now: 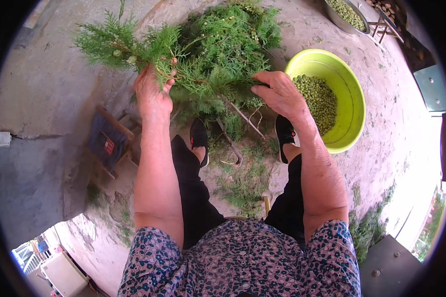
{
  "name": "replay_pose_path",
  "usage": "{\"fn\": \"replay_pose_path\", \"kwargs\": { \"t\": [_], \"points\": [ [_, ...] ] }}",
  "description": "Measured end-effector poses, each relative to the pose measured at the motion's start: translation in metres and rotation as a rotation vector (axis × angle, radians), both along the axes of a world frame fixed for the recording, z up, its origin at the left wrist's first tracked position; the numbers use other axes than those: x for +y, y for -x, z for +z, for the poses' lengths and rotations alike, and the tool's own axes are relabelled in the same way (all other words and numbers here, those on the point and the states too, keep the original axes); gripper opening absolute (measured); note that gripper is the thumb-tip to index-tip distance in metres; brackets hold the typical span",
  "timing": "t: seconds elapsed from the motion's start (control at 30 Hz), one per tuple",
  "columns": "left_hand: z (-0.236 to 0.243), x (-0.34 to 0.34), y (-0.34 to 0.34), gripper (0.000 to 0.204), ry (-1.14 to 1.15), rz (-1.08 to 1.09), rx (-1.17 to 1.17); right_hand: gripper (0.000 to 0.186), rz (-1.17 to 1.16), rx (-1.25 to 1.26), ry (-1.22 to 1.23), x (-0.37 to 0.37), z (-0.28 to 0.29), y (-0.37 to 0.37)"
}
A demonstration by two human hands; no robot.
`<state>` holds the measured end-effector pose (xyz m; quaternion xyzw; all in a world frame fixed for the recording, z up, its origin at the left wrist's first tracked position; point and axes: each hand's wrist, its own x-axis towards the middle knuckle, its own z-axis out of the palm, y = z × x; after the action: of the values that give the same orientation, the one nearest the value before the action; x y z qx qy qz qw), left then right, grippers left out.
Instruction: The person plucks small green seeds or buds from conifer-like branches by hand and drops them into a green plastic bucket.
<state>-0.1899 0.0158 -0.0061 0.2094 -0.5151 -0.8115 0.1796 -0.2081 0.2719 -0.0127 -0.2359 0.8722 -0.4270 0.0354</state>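
Note:
My left hand is closed around a leafy evergreen branch, cypress-like, with a few small pale green cones among its sprays. The branch reaches across to my right hand, whose thumb and fingers pinch its other end. Just beyond and below it lies a heap of cut evergreen branches with bare woody stems pointing toward my feet. To the right of my right hand stands a lime-green plastic basin, partly filled with small round green cones.
A metal bowl of similar green cones sits at the far right, beside a small stand. On the left is a low wooden stool with dark fabric. Leaf scraps litter the concrete between my shoes.

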Motion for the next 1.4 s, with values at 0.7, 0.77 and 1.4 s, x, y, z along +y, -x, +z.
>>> {"fn": "replay_pose_path", "kwargs": {
  "t": [0.7, 0.77, 1.4],
  "points": [
    [0.012, -0.015, 0.018, 0.026, 0.11, 0.16, 0.108, 0.02, 0.033, 0.11, -0.092, 0.0, -0.001, 0.013],
    [0.01, -0.02, 0.021, 0.026, 0.083, 0.148, 0.135, 0.017, 0.293, 0.689, -0.212, 0.01, -0.01, 0.022],
    [0.03, -0.011, 0.016, 0.013, 0.43, 0.163, 0.264, 0.023, 0.133, 0.248, -0.028, -0.008, 0.018, 0.011]
  ]
}}
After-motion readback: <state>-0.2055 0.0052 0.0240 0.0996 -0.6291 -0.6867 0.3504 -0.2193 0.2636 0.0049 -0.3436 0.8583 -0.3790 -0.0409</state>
